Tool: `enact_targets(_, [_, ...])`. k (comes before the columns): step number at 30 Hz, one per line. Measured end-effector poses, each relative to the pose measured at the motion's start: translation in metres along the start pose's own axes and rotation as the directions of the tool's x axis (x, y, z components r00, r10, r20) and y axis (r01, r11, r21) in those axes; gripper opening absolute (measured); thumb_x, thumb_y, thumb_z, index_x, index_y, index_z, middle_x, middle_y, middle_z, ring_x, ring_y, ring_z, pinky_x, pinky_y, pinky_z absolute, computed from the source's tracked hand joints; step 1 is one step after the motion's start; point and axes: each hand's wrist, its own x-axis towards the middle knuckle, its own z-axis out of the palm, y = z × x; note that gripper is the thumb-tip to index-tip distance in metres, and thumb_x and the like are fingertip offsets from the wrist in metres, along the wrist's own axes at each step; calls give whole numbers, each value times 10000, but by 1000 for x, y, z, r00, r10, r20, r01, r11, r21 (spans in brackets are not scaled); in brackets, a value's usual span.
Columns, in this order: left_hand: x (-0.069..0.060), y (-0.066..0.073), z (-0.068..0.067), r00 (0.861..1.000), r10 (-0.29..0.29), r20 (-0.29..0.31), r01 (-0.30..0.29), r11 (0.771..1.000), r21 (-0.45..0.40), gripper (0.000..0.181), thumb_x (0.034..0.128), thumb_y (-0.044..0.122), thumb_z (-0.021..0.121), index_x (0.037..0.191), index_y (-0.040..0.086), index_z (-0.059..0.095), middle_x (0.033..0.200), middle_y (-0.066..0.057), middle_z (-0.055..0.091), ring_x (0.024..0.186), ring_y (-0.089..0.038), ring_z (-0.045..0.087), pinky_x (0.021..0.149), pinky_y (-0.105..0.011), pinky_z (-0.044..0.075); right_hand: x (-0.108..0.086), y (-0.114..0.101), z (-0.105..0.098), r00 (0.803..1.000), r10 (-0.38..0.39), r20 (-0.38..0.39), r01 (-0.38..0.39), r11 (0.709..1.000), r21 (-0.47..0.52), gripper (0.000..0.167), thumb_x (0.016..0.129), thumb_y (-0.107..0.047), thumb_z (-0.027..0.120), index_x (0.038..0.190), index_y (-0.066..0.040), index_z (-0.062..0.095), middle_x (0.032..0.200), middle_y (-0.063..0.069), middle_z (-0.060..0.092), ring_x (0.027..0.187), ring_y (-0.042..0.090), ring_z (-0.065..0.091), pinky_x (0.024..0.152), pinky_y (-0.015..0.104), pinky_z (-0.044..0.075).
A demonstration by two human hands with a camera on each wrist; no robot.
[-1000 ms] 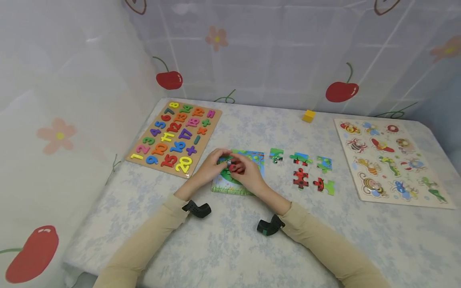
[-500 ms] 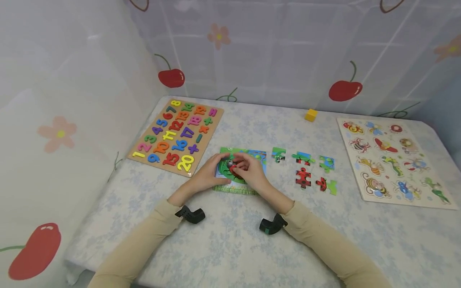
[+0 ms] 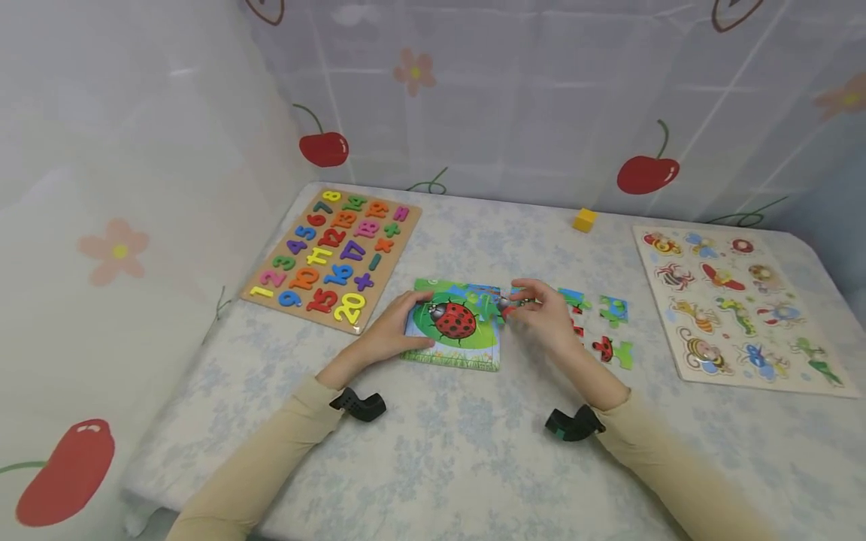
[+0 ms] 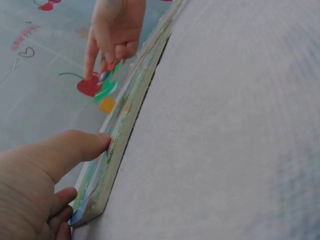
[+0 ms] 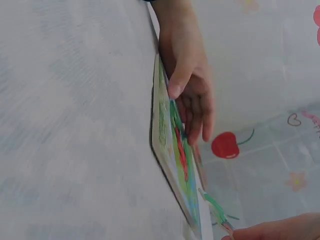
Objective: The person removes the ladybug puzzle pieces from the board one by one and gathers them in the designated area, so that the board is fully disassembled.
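My right hand [image 3: 546, 319] pinches a jigsaw piece [image 3: 504, 304] with green, red and grey on it, just above the right edge of the puzzle board [image 3: 433, 358]. In the left wrist view the pinched piece [image 4: 106, 89] hangs from the fingertips, clear of the table. At the board's left side lies my left hand [image 3: 389, 330], its thumb touching the surface and its other fingers spread loosely by the edge. A ladybug picture [image 3: 455, 321] shows on the board. Beyond the right hand lie loose pieces, among them a blue-green piece [image 3: 614, 308] and a red-green piece [image 3: 612, 350].
On the left is a number board [image 3: 331, 259] with coloured digits. An insect peg board [image 3: 740, 308] lies to the right. Near the back edge sits a yellow cube [image 3: 585, 219]. A patterned cloth [image 3: 433, 451] covers the table.
My right hand has moved right from over the board's middle, with the jigsaw piece still pinched, uncovering the ladybug picture. My left hand shifted slightly outward, then stayed by the board's left side.
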Motion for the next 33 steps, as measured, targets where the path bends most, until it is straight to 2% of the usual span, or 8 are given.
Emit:
enact_targets(3, [-1,-1,1,1000,0,-3,0,1000,6,804,804,226,768,1469,131,328,1435,-86,421,1364,-270,376,1131,-477,315,-10,9,-22,1000,18,-21,-19,998,-62,530,878,12,604,1384,-76,471,1092,120,576,756,17,599,635,252,488])
enact_targets(6, [-2,-1,0,1000,0,-4,0,1000,-1,807,801,214,769,1470,117,329,1430,-95,426,1357,-277,382,1128,-478,318,-17,17,-33,1000,19,0,-19,996,-86,552,881,0,608,1404,-59,439,1028,89,587,739,14,600,600,246,465])
enact_targets(11, [-3,0,-1,1000,3,-3,-3,1000,-7,807,798,199,770,1469,99,332,1420,-105,434,1350,-278,387,1134,-469,311,-19,26,-38,999,-28,41,32,995,-95,606,878,7,618,1439,-34,393,1044,167,624,753,-34,599,654,201,503])
enact_targets(16, [-1,1,0,1000,-4,1,4,1000,7,802,801,210,770,1467,109,334,1422,-92,434,1357,-260,381,1145,-448,301,-18,29,-38,996,-74,49,81,984,-161,600,877,14,614,1436,-38,402,1102,233,605,782,-53,584,679,165,510])
enact_targets(22, [-1,4,0,1000,1,5,-1,1000,15,786,802,217,768,1459,109,351,1423,-91,435,1357,-263,381,1142,-458,303,-17,32,-38,987,-150,52,159,950,-267,458,883,16,594,1334,-29,520,1062,193,639,855,175,650,643,191,506])
enact_targets(26, [-1,3,0,1000,6,5,-6,1000,30,777,804,226,766,1454,110,356,1419,-87,438,1354,-265,381,1138,-470,305,-18,30,-41,985,-171,13,167,935,-313,392,912,-36,594,1302,-34,554,1062,195,681,908,320,666,576,231,505])
enact_targets(29, [-1,2,0,1000,7,7,-7,999,35,776,805,233,766,1454,111,357,1420,-84,437,1358,-264,376,1140,-472,302,-19,29,-43,986,-164,2,156,935,-318,357,929,-73,590,1284,-35,571,1073,198,694,918,322,664,548,251,499])
enact_targets(33, [-1,2,0,1000,-1,10,1,999,37,774,805,241,765,1453,118,360,1426,-79,432,1364,-260,369,1144,-470,295,-19,28,-44,990,-140,23,140,945,-297,335,939,-99,586,1266,-28,583,1107,198,682,884,219,654,562,241,492])
